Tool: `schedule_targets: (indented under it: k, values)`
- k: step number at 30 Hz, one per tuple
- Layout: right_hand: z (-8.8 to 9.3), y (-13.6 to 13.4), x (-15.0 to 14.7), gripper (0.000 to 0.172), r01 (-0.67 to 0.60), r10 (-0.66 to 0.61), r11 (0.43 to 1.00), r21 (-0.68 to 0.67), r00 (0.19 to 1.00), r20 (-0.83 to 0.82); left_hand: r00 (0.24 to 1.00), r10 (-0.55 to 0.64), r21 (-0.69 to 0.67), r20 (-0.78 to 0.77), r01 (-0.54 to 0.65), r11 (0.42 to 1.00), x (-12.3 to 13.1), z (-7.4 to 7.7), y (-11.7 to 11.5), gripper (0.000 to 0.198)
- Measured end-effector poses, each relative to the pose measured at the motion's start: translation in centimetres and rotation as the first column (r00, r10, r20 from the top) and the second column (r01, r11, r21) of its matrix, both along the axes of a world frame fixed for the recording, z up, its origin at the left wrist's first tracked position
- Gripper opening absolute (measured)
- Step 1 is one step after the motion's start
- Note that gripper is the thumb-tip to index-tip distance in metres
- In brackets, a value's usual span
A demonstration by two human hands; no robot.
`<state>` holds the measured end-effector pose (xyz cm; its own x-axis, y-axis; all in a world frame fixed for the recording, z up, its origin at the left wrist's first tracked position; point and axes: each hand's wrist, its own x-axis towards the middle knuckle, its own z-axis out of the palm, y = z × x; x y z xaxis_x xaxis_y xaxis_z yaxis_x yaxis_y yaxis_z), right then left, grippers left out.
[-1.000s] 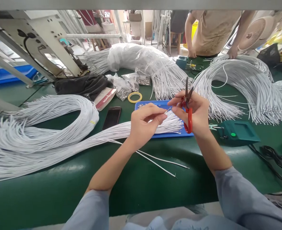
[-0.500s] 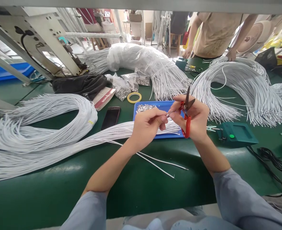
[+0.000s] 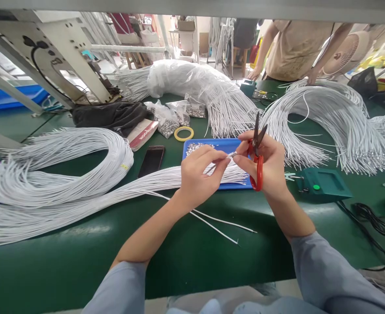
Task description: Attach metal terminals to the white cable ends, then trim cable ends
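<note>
My left hand (image 3: pixel 200 176) pinches a thin white cable near its end, just above the blue tray (image 3: pixel 228 143). Facing it, my right hand (image 3: pixel 267 168) has thumb and forefinger at the tip of that cable, and red-handled scissors (image 3: pixel 258 172) hang on its fingers with the dark blades pointing up, slightly apart. A small silvery piece (image 3: pixel 232 154) shows between the two hands. Small metal parts (image 3: pixel 197 148) lie in the tray's left part. A long bundle of white cables (image 3: pixel 159 178) runs under my left hand into the tray; two loose cables (image 3: pixel 216 229) lie nearer me.
Left are a coiled cable bundle (image 3: pixel 114 152) and a phone (image 3: pixel 151 161). Yellow tape (image 3: pixel 183 134) and bags of metal parts (image 3: pixel 168 124) lie behind. A green device (image 3: pixel 326 183) with a black cord stands right, before more cable bundles (image 3: pixel 349 117). A person (image 3: pixel 300 48) stands across the table.
The fingers of my left hand have straightened somewhat, showing more of the cable between them. The scissors have tilted slightly in my right hand.
</note>
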<state>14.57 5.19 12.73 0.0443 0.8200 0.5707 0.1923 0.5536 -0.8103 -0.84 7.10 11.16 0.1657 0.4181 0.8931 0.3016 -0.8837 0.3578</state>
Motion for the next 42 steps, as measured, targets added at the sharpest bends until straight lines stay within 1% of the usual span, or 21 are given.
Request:
schedule_targets:
  k: [2, 4, 5, 7, 9, 12, 14, 16, 18, 22, 25, 29, 32, 35, 38, 42]
  values:
    - [-0.1, -0.2, -0.3, 0.024, 0.070, -0.070, 0.998, 0.003, 0.997, 0.036, 0.999, 0.042, 0.040, -0.013, -0.042, 0.998, 0.1, -0.2, 0.1, 0.010]
    - [-0.2, -0.5, -0.5, 0.023, 0.122, -0.125, 0.991, 0.045, 0.990, 0.067, 0.998, 0.061, 0.038, -0.017, -0.061, 0.997, 0.0, -0.3, 0.2, 0.009]
    - [-0.2, -0.6, -0.6, 0.023, 0.126, -0.131, 0.990, 0.068, 0.989, 0.072, 0.998, 0.058, 0.023, -0.015, -0.057, 0.998, 0.0, -0.3, 0.2, 0.008]
    - [-0.2, -0.7, -0.7, 0.023, 0.106, -0.111, 0.991, 0.084, 0.992, 0.053, 0.999, 0.035, -0.025, -0.007, -0.035, 0.999, -0.1, -0.2, 0.3, 0.009]
    - [-0.2, -0.6, -0.6, 0.022, 0.095, -0.096, 0.993, 0.067, 0.995, 0.010, 1.000, -0.002, -0.106, 0.000, 0.002, 0.994, -0.3, -0.1, 0.3, 0.012]
    - [-0.2, -0.1, -0.2, 0.024, 0.086, -0.085, 0.996, 0.034, 0.996, -0.029, 0.996, -0.091, -0.244, 0.016, 0.092, 0.966, -0.5, 0.0, 0.3, 0.016]
    - [-0.3, 0.2, -0.1, 0.028, 0.029, -0.028, 0.999, 0.023, 0.999, -0.030, 0.988, -0.152, -0.306, 0.036, 0.156, 0.939, -0.5, 0.0, 0.2, 0.019]
    - [-0.5, 0.3, -0.2, 0.029, -0.031, 0.032, 0.999, 0.018, 0.999, -0.037, 0.982, -0.184, -0.336, 0.048, 0.189, 0.923, -0.4, 0.0, 0.1, 0.022]
    - [-0.6, 0.3, -0.4, 0.029, -0.041, 0.043, 0.999, 0.024, 0.998, -0.052, 0.980, -0.193, -0.344, 0.051, 0.199, 0.918, -0.3, 0.0, 0.0, 0.025]
    - [-0.5, 0.1, -0.7, 0.025, -0.002, 0.007, 0.997, 0.081, 0.998, -0.064, 0.977, -0.207, -0.344, 0.055, 0.213, 0.914, -0.3, 0.0, 0.0, 0.027]
    - [-0.3, 0.1, -0.7, 0.022, 0.014, -0.010, 0.996, 0.090, 0.999, -0.047, 0.980, -0.190, -0.344, 0.053, 0.196, 0.918, -0.4, 0.0, 0.1, 0.026]
    - [-0.4, 0.2, -0.7, 0.027, 0.049, -0.044, 0.993, 0.106, 0.998, -0.047, 0.983, -0.171, -0.351, 0.065, 0.183, 0.918, -0.4, -0.1, 0.1, 0.027]
    - [-0.4, 0.2, -0.7, 0.030, 0.029, -0.026, 0.997, 0.078, 0.999, -0.037, 0.984, -0.166, -0.347, 0.072, 0.181, 0.920, -0.3, -0.1, 0.2, 0.027]
    - [-0.3, 0.1, -0.8, 0.027, 0.031, -0.028, 0.998, 0.057, 0.998, -0.050, 0.984, -0.165, -0.339, 0.070, 0.179, 0.924, -0.2, -0.1, 0.2, 0.023]
    - [-0.2, 0.1, -0.9, 0.025, 0.037, -0.034, 0.998, 0.048, 0.997, -0.073, 0.983, -0.164, -0.338, 0.077, 0.180, 0.924, -0.1, -0.2, 0.2, 0.021]
    - [-0.3, 0.3, -1.0, 0.029, 0.049, -0.049, 0.999, 0.001, 0.990, -0.132, 0.984, -0.145, -0.337, 0.105, 0.172, 0.926, 0.1, -0.4, 0.3, 0.016]
